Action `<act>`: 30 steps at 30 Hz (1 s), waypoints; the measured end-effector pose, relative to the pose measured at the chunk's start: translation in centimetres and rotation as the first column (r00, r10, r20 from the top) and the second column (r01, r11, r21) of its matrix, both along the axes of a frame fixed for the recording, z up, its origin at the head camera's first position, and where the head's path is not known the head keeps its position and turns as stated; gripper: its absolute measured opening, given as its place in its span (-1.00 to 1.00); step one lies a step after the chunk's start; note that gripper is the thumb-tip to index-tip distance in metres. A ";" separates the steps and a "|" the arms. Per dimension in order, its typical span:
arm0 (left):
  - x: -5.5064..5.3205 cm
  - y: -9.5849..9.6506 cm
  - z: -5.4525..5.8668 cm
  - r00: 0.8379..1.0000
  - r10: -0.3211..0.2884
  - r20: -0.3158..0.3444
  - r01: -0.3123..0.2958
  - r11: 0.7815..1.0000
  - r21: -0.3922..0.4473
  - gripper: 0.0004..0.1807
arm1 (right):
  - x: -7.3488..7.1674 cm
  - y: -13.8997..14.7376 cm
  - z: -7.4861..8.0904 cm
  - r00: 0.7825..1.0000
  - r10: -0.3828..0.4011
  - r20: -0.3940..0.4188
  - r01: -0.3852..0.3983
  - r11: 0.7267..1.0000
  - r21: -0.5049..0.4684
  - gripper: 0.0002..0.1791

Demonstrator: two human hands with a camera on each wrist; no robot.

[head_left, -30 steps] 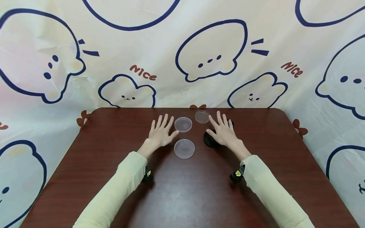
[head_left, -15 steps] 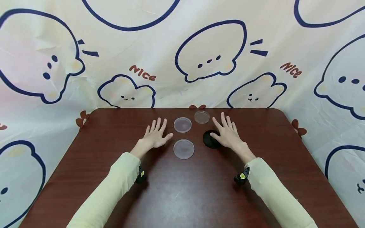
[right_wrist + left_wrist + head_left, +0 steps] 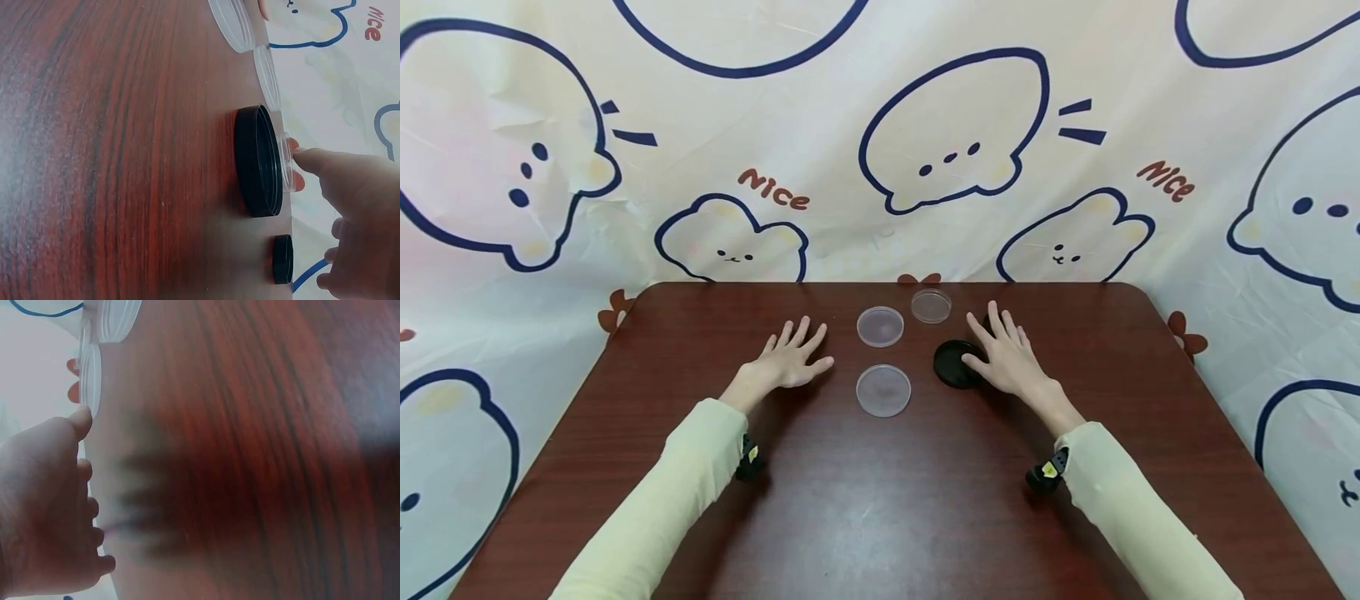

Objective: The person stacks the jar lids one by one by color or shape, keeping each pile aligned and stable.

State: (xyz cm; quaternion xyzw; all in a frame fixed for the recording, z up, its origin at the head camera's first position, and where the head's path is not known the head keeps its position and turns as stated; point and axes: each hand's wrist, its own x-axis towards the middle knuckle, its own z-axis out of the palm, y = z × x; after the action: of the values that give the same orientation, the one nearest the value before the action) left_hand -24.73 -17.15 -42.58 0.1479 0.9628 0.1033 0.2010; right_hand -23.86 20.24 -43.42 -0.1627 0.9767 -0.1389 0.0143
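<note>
Brown wood-grained table (image 3: pixel 880 517), round black rimmed dish (image 3: pixel 951 365), clear shallow discs (image 3: pixel 883 391), left hand (image 3: pixel 780 364) and right hand (image 3: pixel 1010 362), fingers (image 3: pixel 996 320) spread, empty.

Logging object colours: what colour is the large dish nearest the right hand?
The dish is black, clearest in the right wrist view.

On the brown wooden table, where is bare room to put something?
The table looks bare between the pale left sleeve and right sleeve, nearer than the nearest clear, round plastic dish, and left of the left hand and right of the right hand. The far middle is crowded: two more clear dishes, a round black dish and a small, round black cap.
</note>
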 end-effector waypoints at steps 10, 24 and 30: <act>-0.5 -1.8 0.0 0.998 -0.068 -0.014 0.068 0.997 0.041 -0.25 | 0.3 0.4 -0.2 0.999 0.022 0.025 -0.021 1.000 -0.021 -0.19; -0.4 -3.1 -0.7 0.993 -0.120 -0.005 0.120 0.991 0.054 -0.25 | 0.3 1.9 -0.7 0.999 0.027 0.040 -0.025 0.998 -0.050 -0.21; -0.3 -3.1 -0.6 0.992 -0.128 -0.009 0.128 0.990 0.061 -0.24 | -0.2 2.5 -0.7 0.999 0.017 0.039 -0.014 0.998 -0.069 -0.21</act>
State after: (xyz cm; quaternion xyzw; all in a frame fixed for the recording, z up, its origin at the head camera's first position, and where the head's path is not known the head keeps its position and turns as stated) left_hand -25.08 -20.30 -43.20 0.2157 0.9483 0.1193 0.2001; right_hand -24.08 22.74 -44.12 -0.1681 0.9696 -0.1755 0.0290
